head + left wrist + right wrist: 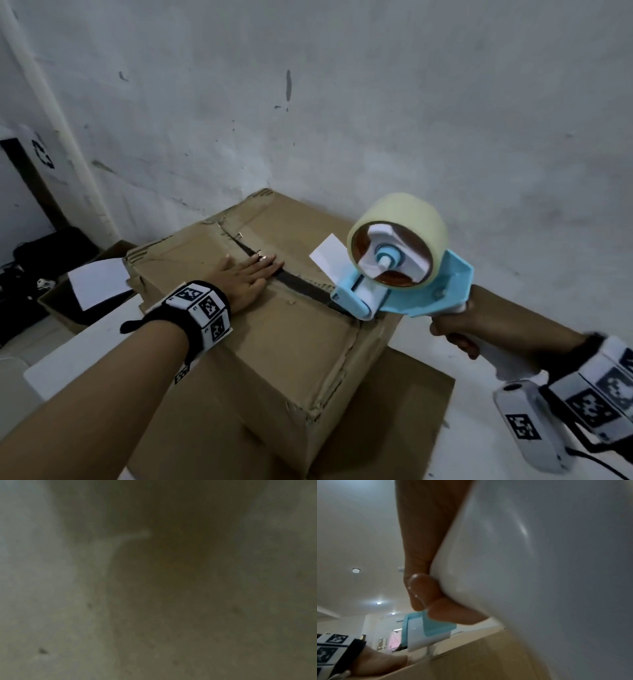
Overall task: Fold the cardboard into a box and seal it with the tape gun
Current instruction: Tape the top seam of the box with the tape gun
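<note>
A brown cardboard box (284,346) stands folded on the white floor, its top flaps closed with a dark gap along the seam (301,284). My left hand (250,277) lies flat with straight fingers on the left flap beside the seam. My right hand (455,332) grips the white handle of the blue tape gun (404,274). The gun's front roller sits at the near end of the seam, at the box's right edge. Its cream tape roll (397,236) stands above. The right wrist view shows my fingers (426,588) curled round the handle (505,561). The left wrist view is dark and blurred.
A flat cardboard sheet (411,411) lies under the box. A white label (329,257) sits on the right flap. To the left are an open carton with a white paper (99,281) and dark bags (44,246). The grey wall (342,102) rises close behind.
</note>
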`<state>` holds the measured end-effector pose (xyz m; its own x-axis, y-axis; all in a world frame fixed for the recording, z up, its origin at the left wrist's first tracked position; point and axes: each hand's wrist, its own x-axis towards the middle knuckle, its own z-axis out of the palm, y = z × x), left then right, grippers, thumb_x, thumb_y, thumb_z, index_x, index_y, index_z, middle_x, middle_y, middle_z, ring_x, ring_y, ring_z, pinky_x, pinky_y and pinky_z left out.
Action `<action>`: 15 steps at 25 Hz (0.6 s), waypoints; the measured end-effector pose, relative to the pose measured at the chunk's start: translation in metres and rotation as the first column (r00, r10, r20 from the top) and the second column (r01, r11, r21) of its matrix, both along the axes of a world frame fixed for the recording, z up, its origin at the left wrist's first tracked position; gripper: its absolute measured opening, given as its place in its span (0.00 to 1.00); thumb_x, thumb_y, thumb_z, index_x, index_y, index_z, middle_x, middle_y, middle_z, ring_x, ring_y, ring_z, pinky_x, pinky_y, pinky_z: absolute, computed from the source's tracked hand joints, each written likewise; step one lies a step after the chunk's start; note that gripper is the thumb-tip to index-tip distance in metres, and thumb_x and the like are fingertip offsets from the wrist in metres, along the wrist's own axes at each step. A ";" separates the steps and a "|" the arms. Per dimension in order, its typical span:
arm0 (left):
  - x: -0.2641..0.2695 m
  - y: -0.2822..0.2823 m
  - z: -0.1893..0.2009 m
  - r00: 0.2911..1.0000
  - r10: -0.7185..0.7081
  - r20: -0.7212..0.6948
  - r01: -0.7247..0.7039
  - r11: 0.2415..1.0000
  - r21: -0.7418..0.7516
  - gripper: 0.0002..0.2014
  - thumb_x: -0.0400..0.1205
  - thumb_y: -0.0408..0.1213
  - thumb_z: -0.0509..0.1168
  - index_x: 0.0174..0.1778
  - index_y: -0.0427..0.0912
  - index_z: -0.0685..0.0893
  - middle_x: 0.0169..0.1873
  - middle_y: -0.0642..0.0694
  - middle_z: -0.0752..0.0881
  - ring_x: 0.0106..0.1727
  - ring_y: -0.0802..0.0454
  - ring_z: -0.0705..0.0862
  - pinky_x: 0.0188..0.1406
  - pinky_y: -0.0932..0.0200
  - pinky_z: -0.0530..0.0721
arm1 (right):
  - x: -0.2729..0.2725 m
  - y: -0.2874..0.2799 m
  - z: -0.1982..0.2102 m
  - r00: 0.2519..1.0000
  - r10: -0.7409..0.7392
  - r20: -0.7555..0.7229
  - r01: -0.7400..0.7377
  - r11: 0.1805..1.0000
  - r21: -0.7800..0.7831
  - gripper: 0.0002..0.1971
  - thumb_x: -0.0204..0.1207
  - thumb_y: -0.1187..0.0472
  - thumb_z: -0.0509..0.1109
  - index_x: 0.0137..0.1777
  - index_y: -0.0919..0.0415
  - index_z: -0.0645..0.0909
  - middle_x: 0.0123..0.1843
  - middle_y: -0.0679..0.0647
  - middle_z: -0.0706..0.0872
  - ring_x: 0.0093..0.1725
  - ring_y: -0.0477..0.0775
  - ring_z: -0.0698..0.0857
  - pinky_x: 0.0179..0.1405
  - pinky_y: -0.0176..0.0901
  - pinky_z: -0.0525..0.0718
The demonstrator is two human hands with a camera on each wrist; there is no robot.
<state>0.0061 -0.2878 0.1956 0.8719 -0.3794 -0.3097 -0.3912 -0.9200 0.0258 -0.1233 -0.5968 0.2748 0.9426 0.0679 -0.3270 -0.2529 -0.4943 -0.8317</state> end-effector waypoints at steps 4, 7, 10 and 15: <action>0.003 -0.001 -0.001 1.000 -0.007 0.009 0.007 1.000 -0.026 0.24 0.87 0.43 0.34 0.79 0.57 0.37 0.82 0.55 0.40 0.83 0.58 0.41 0.80 0.47 0.38 | -0.020 -0.017 -0.007 0.992 -0.123 0.007 0.121 0.987 0.102 0.08 0.60 0.70 0.71 0.35 0.64 0.74 0.21 0.53 0.68 0.18 0.44 0.65 0.17 0.34 0.64; -0.001 -0.001 0.001 0.998 0.007 0.068 -0.004 0.999 -0.048 0.25 0.85 0.49 0.32 0.78 0.56 0.33 0.82 0.53 0.39 0.83 0.56 0.39 0.80 0.48 0.37 | -0.026 -0.016 -0.026 0.993 -0.120 -0.006 0.119 0.977 0.179 0.08 0.55 0.68 0.67 0.32 0.63 0.70 0.16 0.47 0.70 0.16 0.43 0.66 0.17 0.33 0.64; -0.022 -0.010 0.013 0.994 0.071 0.087 -0.061 0.992 -0.113 0.34 0.79 0.61 0.32 0.80 0.52 0.37 0.82 0.52 0.40 0.83 0.57 0.39 0.80 0.50 0.36 | -0.027 -0.022 -0.044 0.990 -0.142 -0.018 0.143 0.963 0.229 0.15 0.45 0.61 0.72 0.28 0.63 0.69 0.16 0.50 0.69 0.15 0.44 0.67 0.17 0.33 0.67; -0.114 -0.078 0.025 0.998 -0.056 0.000 0.055 0.977 -0.204 0.54 0.60 0.80 0.27 0.79 0.52 0.35 0.77 0.56 0.32 0.81 0.58 0.34 0.79 0.48 0.31 | -0.019 -0.032 -0.063 0.993 -0.108 0.037 0.095 0.962 0.256 0.18 0.45 0.55 0.70 0.31 0.64 0.69 0.17 0.53 0.68 0.17 0.47 0.67 0.21 0.39 0.67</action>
<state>-0.1074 -0.3661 0.2207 0.8463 -0.4827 -0.2255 -0.4408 -0.8721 0.2127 -0.1426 -0.6289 0.2116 0.9635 0.0454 -0.2640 -0.2460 -0.2397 -0.9392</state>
